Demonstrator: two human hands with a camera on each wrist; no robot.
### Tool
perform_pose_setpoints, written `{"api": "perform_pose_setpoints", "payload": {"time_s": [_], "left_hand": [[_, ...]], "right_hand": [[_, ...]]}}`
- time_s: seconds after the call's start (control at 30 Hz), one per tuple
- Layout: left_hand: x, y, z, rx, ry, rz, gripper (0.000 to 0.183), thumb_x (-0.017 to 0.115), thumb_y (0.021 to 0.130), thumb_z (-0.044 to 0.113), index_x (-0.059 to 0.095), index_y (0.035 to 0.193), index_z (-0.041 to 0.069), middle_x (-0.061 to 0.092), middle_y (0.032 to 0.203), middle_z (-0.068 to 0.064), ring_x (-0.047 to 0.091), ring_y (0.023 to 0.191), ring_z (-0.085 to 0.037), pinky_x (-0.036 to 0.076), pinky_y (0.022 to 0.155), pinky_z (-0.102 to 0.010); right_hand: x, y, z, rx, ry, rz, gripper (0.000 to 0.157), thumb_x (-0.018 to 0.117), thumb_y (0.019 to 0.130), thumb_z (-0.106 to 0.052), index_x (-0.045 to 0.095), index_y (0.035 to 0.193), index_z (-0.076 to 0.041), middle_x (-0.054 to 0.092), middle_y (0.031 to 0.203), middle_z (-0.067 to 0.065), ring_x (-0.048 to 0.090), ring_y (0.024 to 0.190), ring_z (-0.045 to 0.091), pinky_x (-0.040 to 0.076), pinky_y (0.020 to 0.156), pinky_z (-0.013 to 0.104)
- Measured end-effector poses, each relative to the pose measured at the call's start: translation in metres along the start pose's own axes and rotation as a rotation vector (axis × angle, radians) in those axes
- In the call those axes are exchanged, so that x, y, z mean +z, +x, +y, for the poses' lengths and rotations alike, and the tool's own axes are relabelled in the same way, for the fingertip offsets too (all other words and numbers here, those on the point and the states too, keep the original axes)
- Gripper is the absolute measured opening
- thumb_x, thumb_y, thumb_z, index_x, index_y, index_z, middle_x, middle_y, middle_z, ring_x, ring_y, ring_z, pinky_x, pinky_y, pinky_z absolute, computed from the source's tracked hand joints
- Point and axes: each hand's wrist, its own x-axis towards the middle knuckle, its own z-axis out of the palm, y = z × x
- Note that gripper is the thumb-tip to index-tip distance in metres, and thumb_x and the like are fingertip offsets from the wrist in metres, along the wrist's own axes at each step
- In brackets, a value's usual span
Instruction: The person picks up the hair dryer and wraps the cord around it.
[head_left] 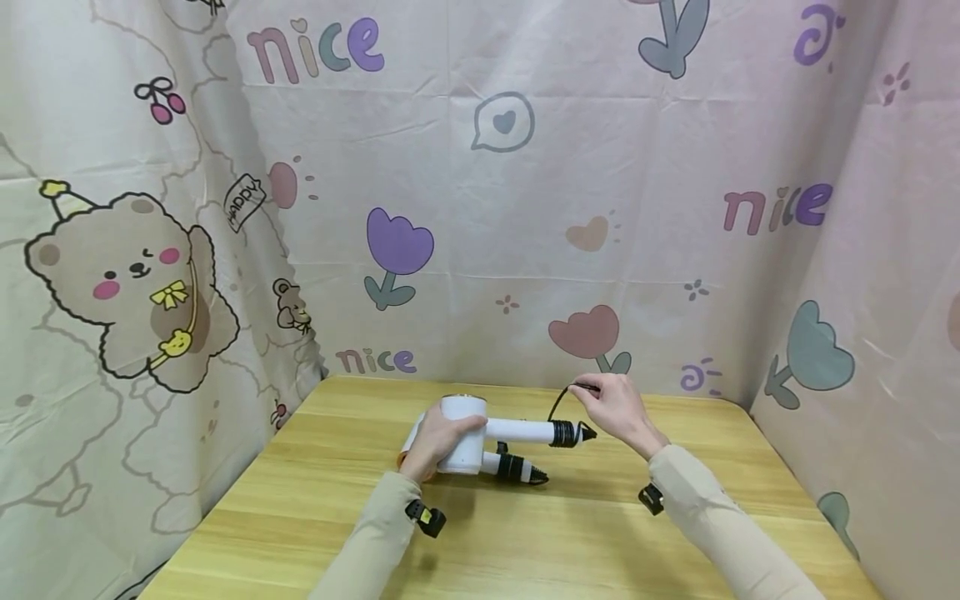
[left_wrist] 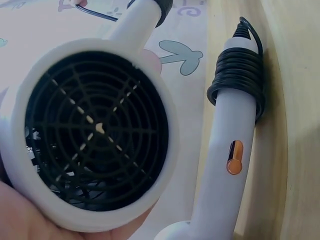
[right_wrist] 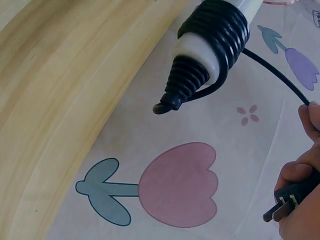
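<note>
My left hand [head_left: 431, 437] grips the round head of a white hair dryer [head_left: 517, 430], whose handle points right. Its dark intake grille [left_wrist: 100, 127] faces the left wrist camera. Black cord is coiled round the end of that handle. A loose length of the cord [right_wrist: 275, 71] runs to my right hand [head_left: 615, 408], where thumb and fingers pinch it. The two-pin plug [right_wrist: 287, 202] sticks out from the same hand. Close beside and in front lies a second white hair dryer [left_wrist: 225, 125], its cord wound round the handle; its head is mostly hidden.
The wooden table [head_left: 570, 533] carries the second hair dryer. Behind it and along both sides hangs a printed cloth [head_left: 480, 208] with flowers and a bear. Each wrist wears a small black camera [head_left: 651, 498].
</note>
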Motion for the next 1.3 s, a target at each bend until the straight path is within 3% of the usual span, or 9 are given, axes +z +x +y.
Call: {"api": "perform_pose_setpoints", "payload": {"time_s": [0.2,0.4,0.6,0.7,0.83,0.93,1.07,1.2,1.3], "left_hand": [[0.001,0.002,0.001,0.002,0.048,0.129,0.081,0.084,0.069,0.046,0.047,0.128,0.004,0.060,0.105,-0.017,0.063,0.080,-0.025,0.059,0.059,-0.034],[0.006,0.002,0.005,0.047,0.081,0.257,0.088,0.082,0.068,0.053,0.045,0.131,0.004,0.062,0.105,-0.018,0.064,0.080,-0.026,0.058,0.058,-0.033],[0.009,0.007,0.007,0.062,0.031,0.310,0.087,0.081,0.070,0.054,0.046,0.133,0.005,0.062,0.105,-0.017,0.063,0.084,-0.026,0.056,0.062,-0.033],[0.009,0.010,0.006,0.027,-0.083,0.307,0.082,0.081,0.072,0.051,0.047,0.133,0.009,0.060,0.109,-0.016,0.062,0.086,-0.026,0.057,0.064,-0.033],[0.010,0.013,0.008,-0.033,-0.289,0.271,0.075,0.083,0.074,0.044,0.047,0.133,0.013,0.057,0.114,-0.015,0.062,0.085,-0.025,0.057,0.065,-0.034],[0.011,0.013,0.011,-0.075,-0.416,0.239,0.072,0.082,0.075,0.039,0.047,0.132,0.012,0.057,0.113,-0.013,0.063,0.083,-0.023,0.058,0.066,-0.036],[0.012,0.015,0.015,-0.108,-0.516,0.208,0.072,0.082,0.076,0.037,0.046,0.130,0.006,0.060,0.109,-0.013,0.065,0.082,-0.022,0.059,0.068,-0.037],[0.011,0.017,0.017,-0.140,-0.566,0.179,0.075,0.082,0.075,0.038,0.044,0.131,0.004,0.061,0.105,-0.011,0.065,0.082,-0.020,0.059,0.070,-0.036],[0.011,0.017,0.016,-0.163,-0.587,0.151,0.077,0.081,0.076,0.039,0.042,0.132,0.003,0.061,0.103,-0.010,0.064,0.082,-0.019,0.059,0.070,-0.035]], "right_hand": [[0.003,-0.001,-0.003,0.017,-0.021,-0.006,0.015,0.067,0.092,-0.023,0.078,0.097,-0.013,0.074,0.079,-0.002,0.049,0.052,0.004,0.044,0.054,0.023],[0.009,-0.003,-0.006,0.020,-0.016,0.020,0.013,0.068,0.091,-0.023,0.077,0.093,-0.014,0.072,0.073,-0.004,0.048,0.051,0.004,0.043,0.054,0.022],[0.017,-0.007,-0.007,0.012,0.016,0.044,0.015,0.068,0.091,-0.022,0.077,0.094,-0.011,0.071,0.072,-0.001,0.044,0.046,0.002,0.042,0.053,0.020],[0.019,-0.011,-0.007,-0.003,0.044,0.042,0.016,0.063,0.095,-0.020,0.076,0.090,-0.012,0.063,0.064,-0.004,0.040,0.047,0.001,0.039,0.051,0.020],[0.021,-0.017,-0.006,-0.002,0.114,0.000,0.019,0.056,0.099,-0.018,0.075,0.096,-0.014,0.047,0.057,-0.007,0.036,0.048,0.002,0.034,0.046,0.021],[0.021,-0.023,-0.006,0.007,0.178,-0.044,0.024,0.054,0.100,-0.017,0.073,0.114,-0.011,0.048,0.059,-0.006,0.036,0.049,0.002,0.035,0.046,0.021],[0.020,-0.027,-0.003,0.016,0.248,-0.110,0.029,0.050,0.102,-0.016,0.067,0.125,-0.007,0.053,0.064,-0.001,0.038,0.051,0.002,0.038,0.049,0.022],[0.018,-0.028,0.006,0.038,0.381,-0.257,0.034,0.045,0.104,-0.011,0.059,0.133,0.000,0.060,0.075,0.002,0.048,0.061,0.006,0.042,0.053,0.021],[0.014,-0.028,0.017,0.112,0.536,-0.415,0.037,0.044,0.104,-0.011,0.053,0.136,0.004,0.064,0.087,0.006,0.055,0.071,0.011,0.046,0.057,0.020]]}}
